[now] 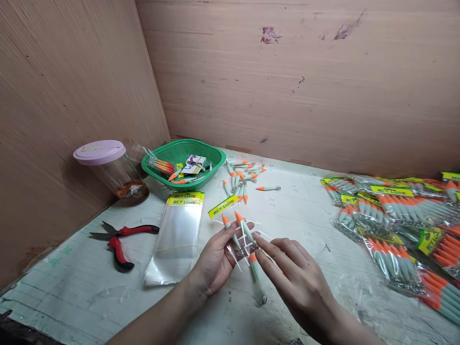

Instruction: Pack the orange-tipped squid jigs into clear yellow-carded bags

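My left hand (216, 258) grips a clear plastic bag (240, 235) with a yellow header card (223, 206). Two orange-tipped grey lures (238, 227) sit inside the bag against my fingers. My right hand (291, 273) is just to the right, its fingers pinched on a third lure (254, 268) whose orange tip meets the bag's open end. That lure's wire end rests on the table.
A stack of flat bags (178, 235) lies left of my hands, with red-handled pliers (120, 239) further left. A green basket (183, 160), a lidded jar (111, 170) and loose lures (242, 179) are behind. Filled packs (395, 225) are piled at right. Wooden walls close the corner.
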`<state>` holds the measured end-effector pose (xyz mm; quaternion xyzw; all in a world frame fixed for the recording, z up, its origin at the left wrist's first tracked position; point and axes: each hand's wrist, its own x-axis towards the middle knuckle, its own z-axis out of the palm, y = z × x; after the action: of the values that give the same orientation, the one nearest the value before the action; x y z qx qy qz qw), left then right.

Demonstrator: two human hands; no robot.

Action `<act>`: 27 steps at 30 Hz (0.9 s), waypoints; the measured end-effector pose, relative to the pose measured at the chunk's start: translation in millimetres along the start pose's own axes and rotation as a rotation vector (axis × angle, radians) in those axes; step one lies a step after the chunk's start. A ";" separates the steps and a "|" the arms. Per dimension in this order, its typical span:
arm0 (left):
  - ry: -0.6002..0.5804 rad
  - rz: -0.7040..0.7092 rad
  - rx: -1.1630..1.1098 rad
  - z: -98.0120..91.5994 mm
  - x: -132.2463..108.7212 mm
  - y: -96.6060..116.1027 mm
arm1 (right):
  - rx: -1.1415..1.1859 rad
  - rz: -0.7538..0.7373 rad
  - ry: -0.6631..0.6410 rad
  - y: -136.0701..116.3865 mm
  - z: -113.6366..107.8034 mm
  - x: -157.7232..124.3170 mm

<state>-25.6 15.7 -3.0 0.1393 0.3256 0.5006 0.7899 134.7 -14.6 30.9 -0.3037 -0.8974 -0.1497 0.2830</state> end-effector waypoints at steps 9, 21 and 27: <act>-0.049 0.017 -0.087 -3.6 0.3 -3.4 | -0.142 -0.120 0.027 3.4 9.4 8.9; 0.116 0.083 -0.196 0.2 0.2 22.5 | 0.269 0.197 0.156 4.5 -22.8 -16.1; 0.117 0.042 -0.178 -0.7 0.5 18.7 | 0.389 0.202 -0.379 -4.3 21.5 -50.6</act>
<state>-39.0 24.7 6.5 0.0458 0.3224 0.5515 0.7680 156.3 -31.7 -16.9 -0.3540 -0.9114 0.1134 0.1765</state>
